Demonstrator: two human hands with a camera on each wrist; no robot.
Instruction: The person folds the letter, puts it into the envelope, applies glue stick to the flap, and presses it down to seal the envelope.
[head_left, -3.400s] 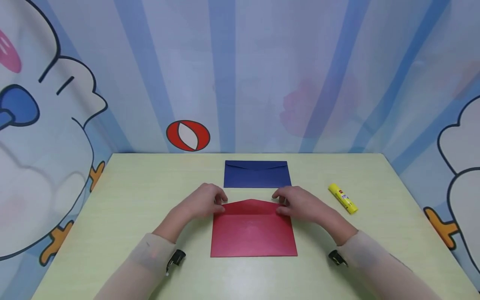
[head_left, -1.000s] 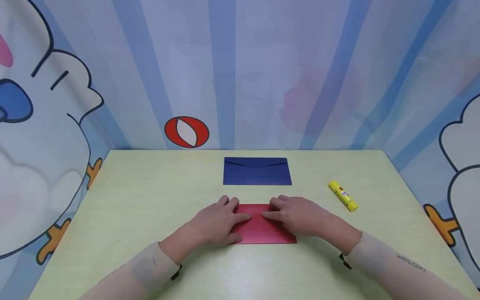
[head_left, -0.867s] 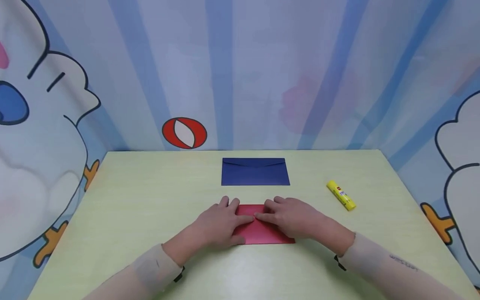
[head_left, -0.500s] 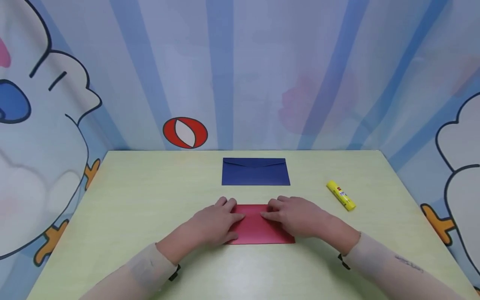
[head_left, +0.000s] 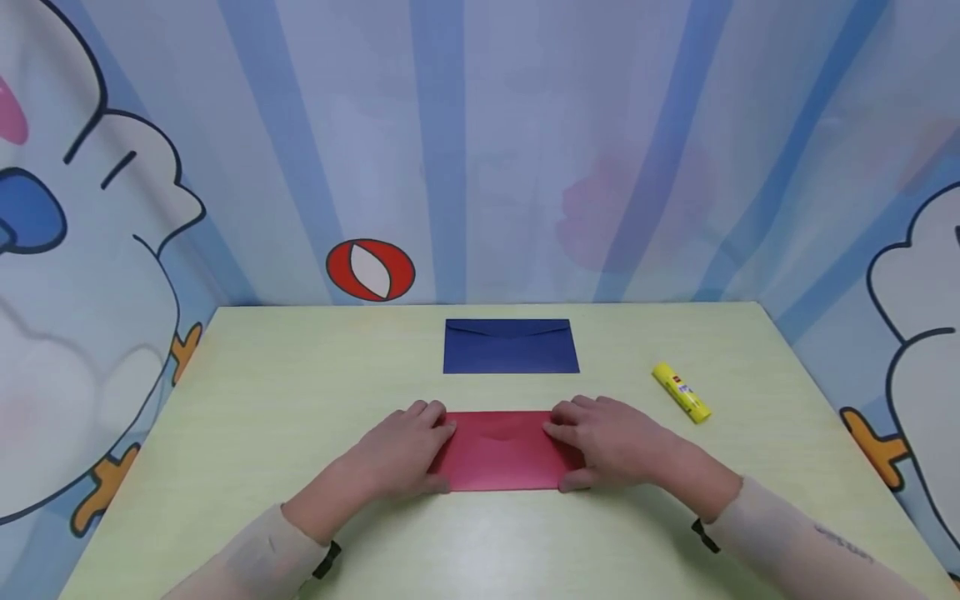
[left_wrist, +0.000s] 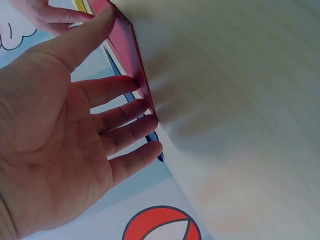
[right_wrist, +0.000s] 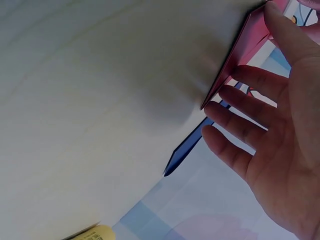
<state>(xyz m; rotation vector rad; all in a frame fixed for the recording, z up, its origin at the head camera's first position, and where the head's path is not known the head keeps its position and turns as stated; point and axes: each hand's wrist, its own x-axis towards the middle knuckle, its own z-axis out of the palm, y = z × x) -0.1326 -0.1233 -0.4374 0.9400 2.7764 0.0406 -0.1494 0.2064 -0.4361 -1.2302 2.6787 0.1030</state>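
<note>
A red envelope (head_left: 498, 458) lies on the table in front of the person, a faint flap tip showing near its far edge. At its left end is the left hand (head_left: 401, 450), thumb at the near edge and fingertips at the far edge. The right hand (head_left: 607, 442) rests on the right end in much the same way. In the left wrist view, nearly straight fingers (left_wrist: 120, 90) touch the envelope's side. The right wrist view shows the right fingers (right_wrist: 255, 82) extended along the red edge, the little finger apart from it.
Beyond the red envelope lies a dark blue envelope (head_left: 512, 348), flap side up. A yellow glue stick (head_left: 681, 392) lies to the right of it. Behind the pale table (head_left: 300, 350) hangs a blue striped backdrop with cartoon figures.
The red envelope's flap, raised 3.4 s ago, is now folded down. Since half a second ago both hands have slid outward from the middle to the envelope's two ends.
</note>
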